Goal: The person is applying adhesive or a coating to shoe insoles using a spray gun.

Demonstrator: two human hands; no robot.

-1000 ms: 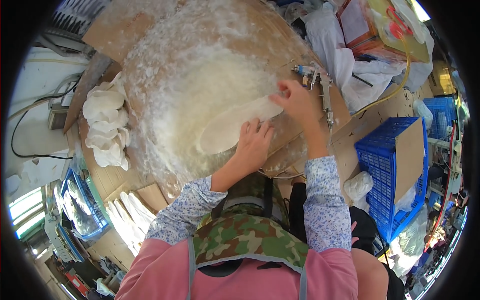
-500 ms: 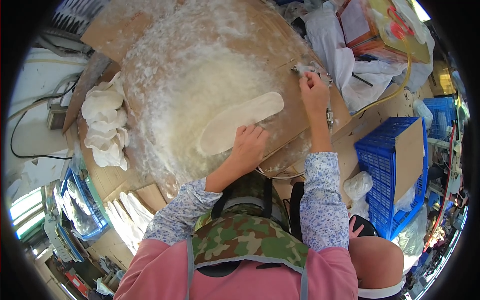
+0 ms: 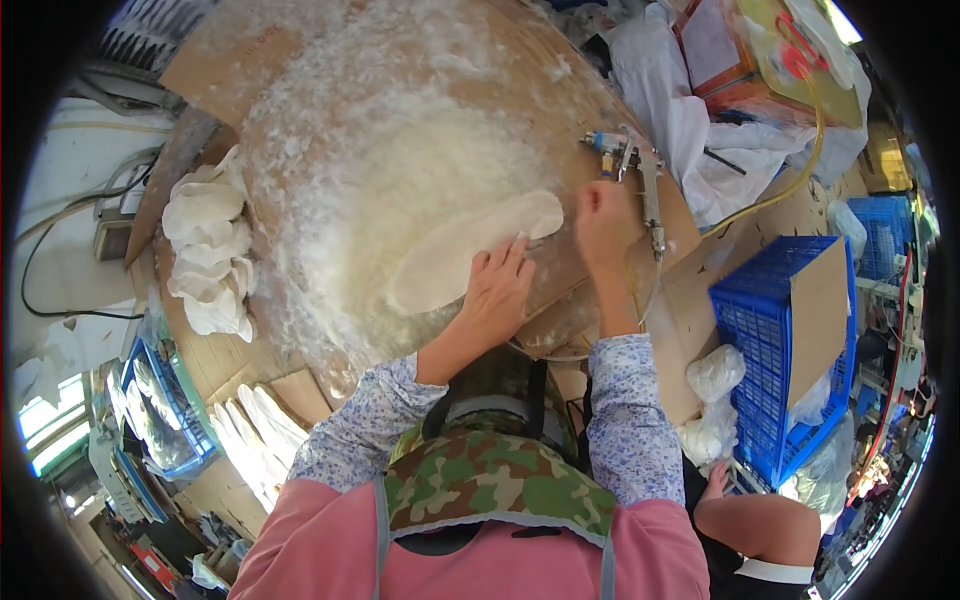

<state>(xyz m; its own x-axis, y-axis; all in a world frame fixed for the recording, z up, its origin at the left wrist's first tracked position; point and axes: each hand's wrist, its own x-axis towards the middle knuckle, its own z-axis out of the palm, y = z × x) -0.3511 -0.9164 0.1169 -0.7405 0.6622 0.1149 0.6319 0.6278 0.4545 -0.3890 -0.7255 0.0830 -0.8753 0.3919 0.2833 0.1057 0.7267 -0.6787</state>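
Observation:
A long white shoe insole (image 3: 480, 252) lies slanted on the dusty cardboard. My left hand (image 3: 500, 283) rests on its near edge, fingers stretched out and a little apart over the top. My right hand (image 3: 605, 220) is smeared by motion just beyond the insole's right end, its fingers drawn in; whether it holds anything does not show. A metal spray gun with a blue end (image 3: 632, 160) lies on the cardboard beyond the right hand, its hose running back toward me.
White residue coats the cardboard sheet (image 3: 275, 120). Stacked white insoles (image 3: 208, 245) stand at left, with more insoles (image 3: 255, 430) nearer me. At right are a blue crate (image 3: 750, 345), a tin container (image 3: 750, 60) and a yellow hose (image 3: 775, 200). Another person's bare leg (image 3: 760, 525) shows at lower right.
My right hand has moved toward me and left, away from the spray gun, which now shows plainly. The insole has shifted slightly left; my left fingers have straightened. The other person's leg has moved.

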